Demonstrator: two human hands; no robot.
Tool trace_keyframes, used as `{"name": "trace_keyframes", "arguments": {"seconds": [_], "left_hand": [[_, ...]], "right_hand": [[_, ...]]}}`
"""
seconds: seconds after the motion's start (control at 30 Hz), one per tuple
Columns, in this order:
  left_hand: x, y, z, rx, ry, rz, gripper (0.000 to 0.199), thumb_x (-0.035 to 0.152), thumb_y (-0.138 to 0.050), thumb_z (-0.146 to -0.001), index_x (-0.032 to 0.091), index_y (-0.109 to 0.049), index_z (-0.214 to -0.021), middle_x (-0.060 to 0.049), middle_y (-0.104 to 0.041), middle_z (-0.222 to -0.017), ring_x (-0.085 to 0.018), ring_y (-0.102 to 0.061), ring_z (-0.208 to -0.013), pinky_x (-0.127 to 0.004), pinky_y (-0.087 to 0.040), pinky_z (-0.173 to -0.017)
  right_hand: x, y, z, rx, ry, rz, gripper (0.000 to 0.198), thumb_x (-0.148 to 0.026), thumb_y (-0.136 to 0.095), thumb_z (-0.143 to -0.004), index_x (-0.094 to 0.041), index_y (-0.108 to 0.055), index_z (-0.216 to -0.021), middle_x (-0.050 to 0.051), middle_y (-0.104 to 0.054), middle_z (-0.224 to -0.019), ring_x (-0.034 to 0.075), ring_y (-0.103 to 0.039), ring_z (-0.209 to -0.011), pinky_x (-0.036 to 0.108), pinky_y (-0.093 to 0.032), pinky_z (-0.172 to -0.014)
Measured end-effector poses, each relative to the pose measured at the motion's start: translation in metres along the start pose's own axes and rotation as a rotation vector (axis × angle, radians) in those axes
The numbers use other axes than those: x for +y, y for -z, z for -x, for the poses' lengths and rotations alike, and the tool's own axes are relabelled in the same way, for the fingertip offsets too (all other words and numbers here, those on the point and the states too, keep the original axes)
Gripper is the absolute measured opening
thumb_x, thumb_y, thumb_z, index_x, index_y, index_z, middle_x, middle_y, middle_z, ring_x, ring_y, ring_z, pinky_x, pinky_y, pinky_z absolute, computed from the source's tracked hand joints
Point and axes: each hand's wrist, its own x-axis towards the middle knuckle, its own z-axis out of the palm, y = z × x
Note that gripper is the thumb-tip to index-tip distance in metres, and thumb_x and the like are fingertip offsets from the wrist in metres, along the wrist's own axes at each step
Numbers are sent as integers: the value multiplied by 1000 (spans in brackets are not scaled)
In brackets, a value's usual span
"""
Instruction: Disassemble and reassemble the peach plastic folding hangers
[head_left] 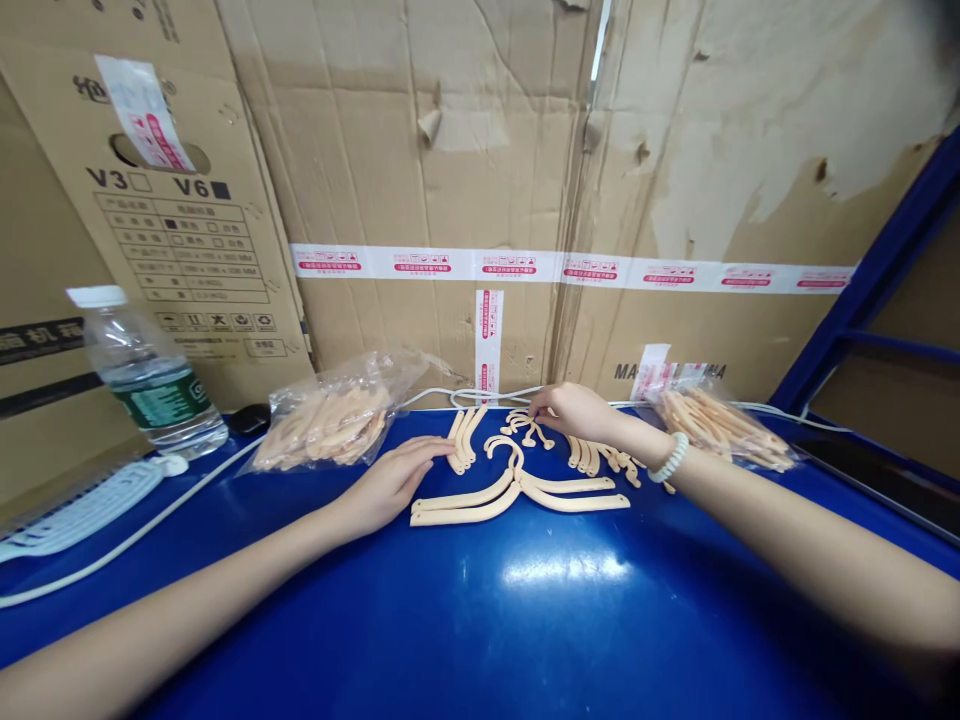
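Observation:
My left hand (396,484) lies flat on the blue table, fingers stretched out, beside a small row of beige curved hanger arms (466,440). Farther back, my right hand (576,410) has its fingers pinched on a hanger hook in a cluster of small beige hooks (529,425). Between the hands and nearer to me, longer hanger arms (469,505) are laid out in two mirrored pairs, with hooks (510,450) at their middle. More hanger arms (583,455) and small hooks (625,465) lie under my right wrist, partly hidden by it.
Clear bags of beige parts stand at left (322,420) and right (720,425). A water bottle (154,375), a white slotted object (97,505) and a white cable (142,540) are on the left. A dark flat device (885,480) lies right. Cardboard (420,330) walls the back.

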Motion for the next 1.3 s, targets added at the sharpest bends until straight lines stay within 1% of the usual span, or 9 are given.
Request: {"name": "trace_keyframes", "arguments": {"seconds": [0.13,0.27,0.37,0.47,0.6,0.77,0.9,1.1,1.3], "left_hand": [[-2,-2,2,-21,-14,-9,39,14,-33,-98,22,-57,-127,-7,-61,-132,-20,-50,-129,-47,-38,-111],[-3,-2,2,-34,-22,-11,40,12,-34,-97,22,-55,-131,-7,-59,-136,-20,-47,-131,-48,-37,-112],[-2,-2,1,-43,-27,-8,41,12,-35,-97,23,-54,-132,-7,-58,-137,-19,-47,-131,-49,-37,-112],[-1,-1,1,-46,-26,-6,41,12,-36,-97,23,-53,-132,-7,-58,-136,-19,-48,-130,-49,-38,-111],[-1,-2,1,-35,-27,-12,41,13,-36,-97,24,-54,-132,-7,-58,-136,-20,-48,-130,-50,-37,-112],[-1,-2,2,-31,-37,-21,42,11,-37,-96,25,-54,-132,-7,-58,-137,-20,-48,-130,-48,-38,-111],[0,-1,2,-33,-36,-24,41,12,-37,-96,24,-54,-132,-7,-58,-136,-20,-49,-129,-48,-39,-110],[-2,-2,2,-23,-32,-19,41,10,-38,-95,22,-55,-130,-7,-59,-134,-20,-50,-128,-49,-39,-110],[-2,-2,2,-22,-33,-18,41,9,-39,-94,23,-55,-129,-8,-59,-135,-20,-51,-128,-48,-40,-110]], "right_hand": [[0,0,-10,-102,-69,53,15,-28,-61,-93,-14,-67,-94,4,-70,-91,18,-65,-85,36,-51,-81],[2,2,-12,-250,-163,80,32,-43,-63,-91,-13,-65,-79,0,-67,-74,15,-65,-69,32,-53,-70],[1,4,-10,-357,-194,72,35,-46,-65,-89,-13,-65,-78,-2,-65,-68,13,-62,-60,29,-53,-62],[0,6,-10,-300,-192,96,29,-41,-61,-92,-13,-65,-87,1,-67,-79,14,-64,-70,31,-54,-68],[-6,4,-12,-159,-90,127,22,-34,-57,-96,-14,-63,-105,5,-66,-100,18,-65,-89,38,-53,-81],[-14,-9,-16,-137,36,165,17,-30,-59,-95,-14,-65,-100,6,-66,-103,20,-63,-95,40,-52,-85],[-10,-13,-25,-126,71,205,19,-30,-58,-96,-14,-64,-102,6,-65,-105,20,-63,-96,41,-53,-86],[-4,3,-35,-127,53,258,21,-31,-56,-97,-15,-63,-107,6,-65,-103,18,-64,-90,38,-55,-80],[-19,25,-37,-161,18,353,18,-30,-57,-96,-15,-64,-102,6,-65,-107,19,-63,-94,39,-53,-83]]}}
